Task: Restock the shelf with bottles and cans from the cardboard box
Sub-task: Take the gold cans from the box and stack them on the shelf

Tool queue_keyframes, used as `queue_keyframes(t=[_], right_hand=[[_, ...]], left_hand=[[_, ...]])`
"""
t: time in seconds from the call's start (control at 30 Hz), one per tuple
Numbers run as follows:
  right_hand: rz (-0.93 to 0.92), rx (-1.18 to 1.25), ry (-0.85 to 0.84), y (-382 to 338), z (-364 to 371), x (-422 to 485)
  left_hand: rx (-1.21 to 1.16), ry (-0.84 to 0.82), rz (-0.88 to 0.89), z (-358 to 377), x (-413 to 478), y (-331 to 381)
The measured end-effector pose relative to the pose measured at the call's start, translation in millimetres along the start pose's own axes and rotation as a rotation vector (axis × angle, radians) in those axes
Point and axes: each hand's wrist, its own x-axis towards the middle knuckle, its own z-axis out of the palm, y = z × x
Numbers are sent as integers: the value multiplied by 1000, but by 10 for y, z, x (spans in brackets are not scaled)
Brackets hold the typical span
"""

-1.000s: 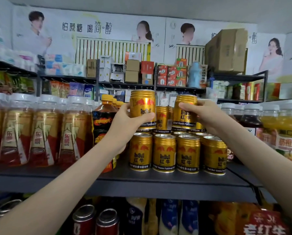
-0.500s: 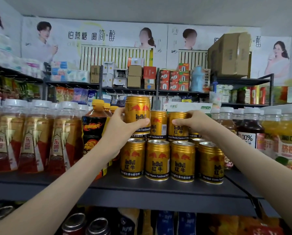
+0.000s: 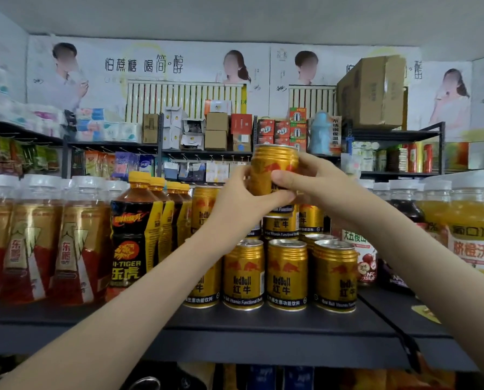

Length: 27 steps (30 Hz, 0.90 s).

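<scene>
Gripping one gold Red Bull can between them, both hands meet just above the centre of the view. The left hand curls round the can's lower side from seven o'clock, and the right hand clasps it from three o'clock, thumb laid across the front. The can is upright, held over a second tier of cans; the hands hide its base, so whether it touches that tier cannot be told. At six o'clock from the held can, a front row of gold cans stands on the dark shelf, with the second tier stacked on the cans behind. At nine o'clock from the stack stand Hi-Tiger bottles with yellow caps, just beside the cans, and beyond them white-capped bottles of amber drink. At three o'clock, a red-fruit juice bottle stands just beside the rightmost can, then orange juice bottles.
</scene>
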Motion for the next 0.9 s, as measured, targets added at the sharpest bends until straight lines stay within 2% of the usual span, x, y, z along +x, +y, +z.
queue_keyframes(t=[0.1,0.17,0.27,0.37,0.47,0.73,0.9], right_hand=[[1,102,62,24,-205,-85],[38,78,96,91,-347,-119],[122,18,171,270,-503,-144],[189,-60,225,460,-560,-157],[233,-116,241,626,-544,-143],[290,-144,239,852,-443,-15],[331,-275,197,829,-488,-32]], left_hand=[[120,-122,63,114,118,77],[336,-220,153,111,256,82],[728,-264,299,37,503,-8],[1001,-361,315,18,646,-162],[1058,-427,271,79,646,-241],[1044,-358,286,111,604,-326],[1055,-337,313,130,586,-327]])
